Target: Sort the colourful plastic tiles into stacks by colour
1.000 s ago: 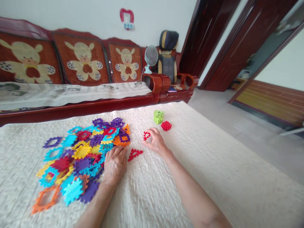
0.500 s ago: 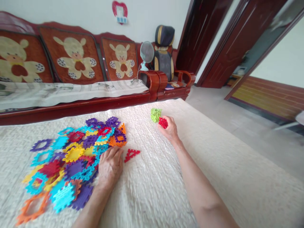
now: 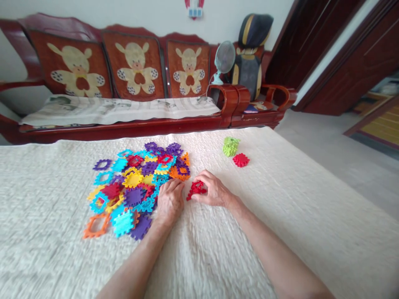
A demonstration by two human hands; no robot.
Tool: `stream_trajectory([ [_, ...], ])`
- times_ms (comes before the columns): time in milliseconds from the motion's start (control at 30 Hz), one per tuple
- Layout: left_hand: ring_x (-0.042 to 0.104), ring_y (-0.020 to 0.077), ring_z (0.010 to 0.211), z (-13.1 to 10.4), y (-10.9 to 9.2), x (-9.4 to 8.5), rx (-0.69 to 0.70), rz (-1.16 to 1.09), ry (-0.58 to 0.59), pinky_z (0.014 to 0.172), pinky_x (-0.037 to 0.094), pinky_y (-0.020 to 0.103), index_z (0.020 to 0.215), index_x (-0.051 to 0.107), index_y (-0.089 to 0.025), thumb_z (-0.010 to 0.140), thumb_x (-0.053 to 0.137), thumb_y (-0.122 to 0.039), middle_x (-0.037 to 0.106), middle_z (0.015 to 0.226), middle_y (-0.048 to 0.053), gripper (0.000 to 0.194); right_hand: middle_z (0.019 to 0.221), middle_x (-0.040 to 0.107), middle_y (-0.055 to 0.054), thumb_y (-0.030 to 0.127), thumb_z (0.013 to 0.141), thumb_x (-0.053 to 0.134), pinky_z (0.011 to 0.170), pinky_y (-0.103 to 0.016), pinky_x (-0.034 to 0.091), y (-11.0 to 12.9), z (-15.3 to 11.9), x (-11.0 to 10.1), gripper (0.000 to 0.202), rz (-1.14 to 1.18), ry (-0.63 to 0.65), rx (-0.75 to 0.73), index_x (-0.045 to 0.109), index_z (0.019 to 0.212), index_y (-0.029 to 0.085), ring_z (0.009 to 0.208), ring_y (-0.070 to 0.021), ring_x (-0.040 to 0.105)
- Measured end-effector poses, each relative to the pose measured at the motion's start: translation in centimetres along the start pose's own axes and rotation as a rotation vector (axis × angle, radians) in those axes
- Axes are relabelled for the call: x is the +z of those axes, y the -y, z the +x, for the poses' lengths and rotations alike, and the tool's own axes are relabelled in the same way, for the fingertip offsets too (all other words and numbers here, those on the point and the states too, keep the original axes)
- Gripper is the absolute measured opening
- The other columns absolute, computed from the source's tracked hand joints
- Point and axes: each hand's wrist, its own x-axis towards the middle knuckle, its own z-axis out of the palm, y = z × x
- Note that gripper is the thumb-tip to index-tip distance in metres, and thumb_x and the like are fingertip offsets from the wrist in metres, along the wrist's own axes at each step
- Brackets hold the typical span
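Observation:
My right hand (image 3: pixel 216 190) is closed on a red triangular interlocking plastic piece (image 3: pixel 195 189), with thumb and fingers at its right side. To its left, my left hand (image 3: pixel 171 202) rests at the right edge of a pile of toothed plastic pieces (image 3: pixel 134 199). Its fingers are curled, and their tips are hidden, so what they may hold does not show. The pile mixes purple, blue, yellow, red and orange pieces, some solid and some open frames. Beyond my right hand stands a light-green stack of pieces (image 3: pixel 231 147), with a low red stack (image 3: pixel 241 160) beside it.
A cream quilted cover (image 3: pixel 280 220) lies under everything. Along its far side runs a red wooden sofa (image 3: pixel 131 127) with bear-patterned cushions (image 3: pixel 135 66). A small fan (image 3: pixel 225 57) and an armchair (image 3: pixel 255 93) stand at the back right.
My right hand has let go of the red stack beside the green one. It has come back left and nearer, onto the red triangular piece. The view has turned left.

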Motion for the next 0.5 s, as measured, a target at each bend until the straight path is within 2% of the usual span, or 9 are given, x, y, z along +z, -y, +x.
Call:
stream_trajectory([
  [167, 0.063, 0.0234, 0.108, 0.04, 0.08, 0.03, -0.001, -0.006, -0.014, 0.093, 0.050, 0.040, 0.104, 0.073, -0.020, 0.089, 0.044, -0.010, 0.074, 0.110, 0.006, 0.034, 0.107, 0.062, -0.007, 0.036, 0.069, 0.084, 0.092, -0.041, 0.051, -0.01, -0.16, 0.42, 0.049, -0.049, 0.039, -0.006, 0.062, 0.109, 0.020, 0.099, -0.0238, 0.061],
  [267, 0.063, 0.0235, 0.107, 0.07, 0.08, -0.03, 0.004, -0.002, -0.008, 0.092, 0.050, 0.039, 0.103, 0.073, -0.020, 0.090, 0.044, -0.010, 0.074, 0.111, 0.006, 0.034, 0.118, 0.062, -0.010, 0.030, 0.068, 0.082, 0.098, -0.043, 0.049, -0.03, -0.16, 0.16, 0.057, -0.050, 0.081, -0.043, 0.060, 0.119, 0.019, 0.109, -0.0260, 0.060],
  [400, 0.063, 0.0232, 0.106, 0.15, -0.02, -0.15, 0.004, -0.007, -0.006, 0.091, 0.050, 0.039, 0.103, 0.073, -0.020, 0.090, 0.044, -0.010, 0.074, 0.110, 0.006, 0.034, 0.117, 0.066, -0.009, 0.016, 0.070, 0.072, 0.098, -0.041, 0.049, -0.14, -0.02, 0.10, 0.049, -0.063, 0.130, -0.112, 0.062, 0.118, 0.020, 0.108, -0.0246, 0.061],
  [500, 0.063, 0.0231, 0.106, 0.18, -0.09, -0.19, -0.002, -0.013, -0.005, 0.090, 0.050, 0.038, 0.103, 0.074, -0.021, 0.089, 0.044, -0.010, 0.074, 0.109, 0.007, 0.034, 0.109, 0.067, -0.008, 0.013, 0.071, 0.067, 0.094, -0.040, 0.052, -0.19, 0.06, 0.28, 0.041, -0.060, 0.134, -0.116, 0.065, 0.112, 0.020, 0.101, -0.0233, 0.062],
])
